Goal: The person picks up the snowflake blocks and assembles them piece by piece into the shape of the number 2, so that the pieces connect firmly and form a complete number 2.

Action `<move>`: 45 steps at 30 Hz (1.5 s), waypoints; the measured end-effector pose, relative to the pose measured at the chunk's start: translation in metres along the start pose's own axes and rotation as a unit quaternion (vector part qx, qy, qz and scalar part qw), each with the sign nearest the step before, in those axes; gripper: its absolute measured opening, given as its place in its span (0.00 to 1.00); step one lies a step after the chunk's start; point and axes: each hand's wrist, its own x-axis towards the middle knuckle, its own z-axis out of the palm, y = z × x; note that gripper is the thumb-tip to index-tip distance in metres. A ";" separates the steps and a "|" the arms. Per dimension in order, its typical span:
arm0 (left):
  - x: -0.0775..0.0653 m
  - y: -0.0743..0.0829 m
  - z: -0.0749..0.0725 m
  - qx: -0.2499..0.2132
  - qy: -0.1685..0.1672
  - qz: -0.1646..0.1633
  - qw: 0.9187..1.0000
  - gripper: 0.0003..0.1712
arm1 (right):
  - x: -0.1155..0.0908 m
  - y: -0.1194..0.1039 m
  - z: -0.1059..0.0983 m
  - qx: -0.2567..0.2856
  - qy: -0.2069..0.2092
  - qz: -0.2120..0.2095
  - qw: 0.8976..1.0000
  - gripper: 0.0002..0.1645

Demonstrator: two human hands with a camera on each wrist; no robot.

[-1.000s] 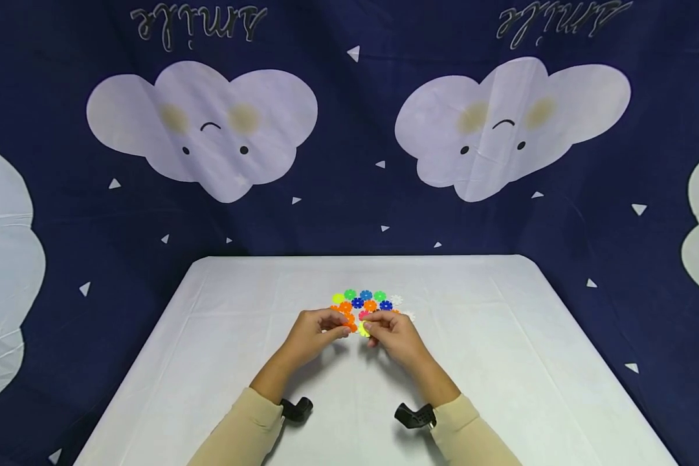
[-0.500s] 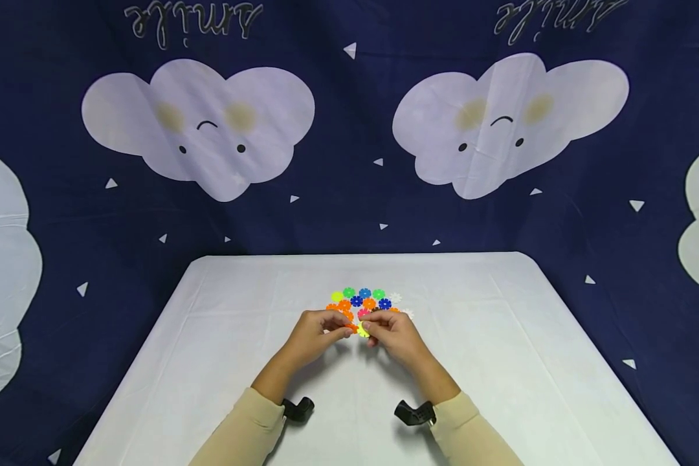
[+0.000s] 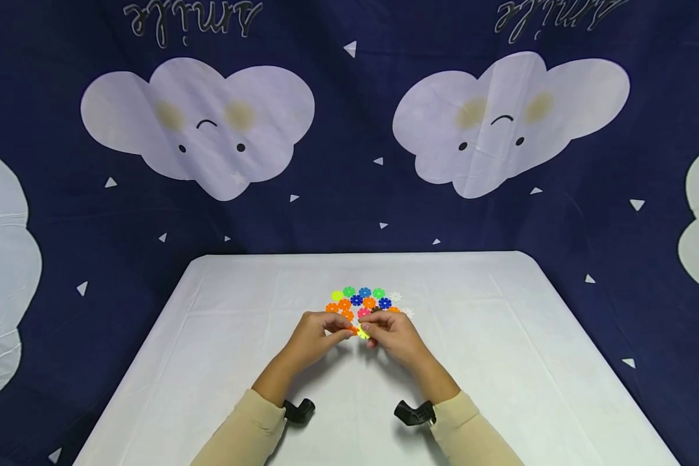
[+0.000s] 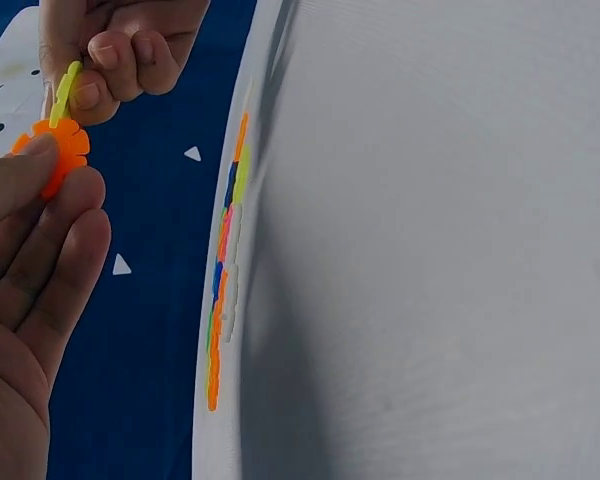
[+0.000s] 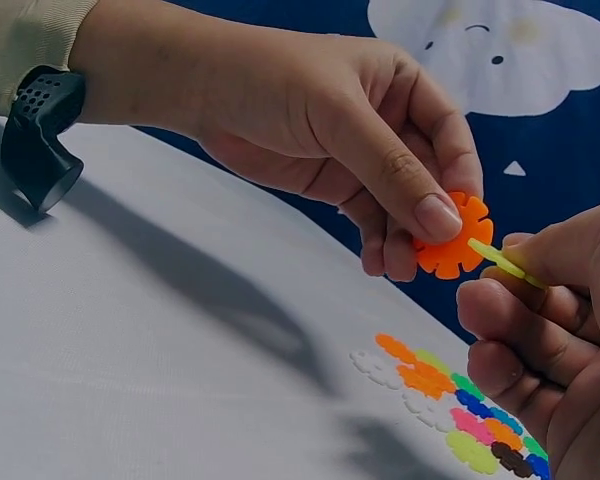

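Between thumb and fingers, my left hand (image 3: 314, 338) pinches an orange snowflake disc (image 5: 458, 258), a flat round piece with slots round its rim. My right hand (image 3: 397, 335) pinches a yellow snowflake disc (image 5: 493, 257) the same way. Above the white table the two discs meet at their edges, the yellow one turned crosswise to the orange. In the left wrist view the yellow disc (image 4: 65, 95) stands at the orange disc's upper rim. How deep the slots are engaged cannot be told. Fingertips cover part of each disc.
Just beyond the hands, several loose snowflake discs lie flat on the white table (image 3: 239, 285), among them a pink one (image 3: 364, 313), a blue one (image 3: 385, 303) and a green one (image 3: 349, 292). A dark blue cloth with clouds (image 3: 349, 129) hangs behind the table.
Both hands stay almost in place, still holding the two discs edge to edge. The orange disc has tilted and dipped slightly in the head view. The loose discs have not moved.
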 end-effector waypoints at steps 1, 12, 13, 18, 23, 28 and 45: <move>0.000 0.000 0.000 0.000 0.002 0.002 1.000 0.04 | 0.000 0.000 0.000 0.001 -0.001 0.001 1.000 0.12; -0.004 0.002 0.002 0.006 0.000 0.028 1.000 0.03 | -0.001 0.001 0.004 -0.006 0.000 0.022 1.000 0.11; -0.004 0.002 0.002 0.007 -0.002 0.031 0.999 0.04 | -0.002 0.001 0.004 -0.009 -0.001 0.021 1.000 0.11; -0.006 0.002 0.002 0.015 -0.006 0.048 0.999 0.04 | -0.004 0.000 0.005 -0.026 -0.003 0.024 0.999 0.09; -0.009 0.001 0.002 0.013 -0.008 0.056 0.998 0.03 | -0.003 0.003 0.008 -0.022 -0.007 0.025 0.999 0.09; -0.011 0.000 0.002 0.015 -0.009 0.060 0.998 0.03 | -0.004 0.004 0.011 -0.023 -0.001 0.024 0.999 0.09; -0.009 0.004 0.007 0.044 0.012 0.083 0.996 0.05 | -0.006 0.002 0.018 -0.031 0.040 0.021 0.998 0.10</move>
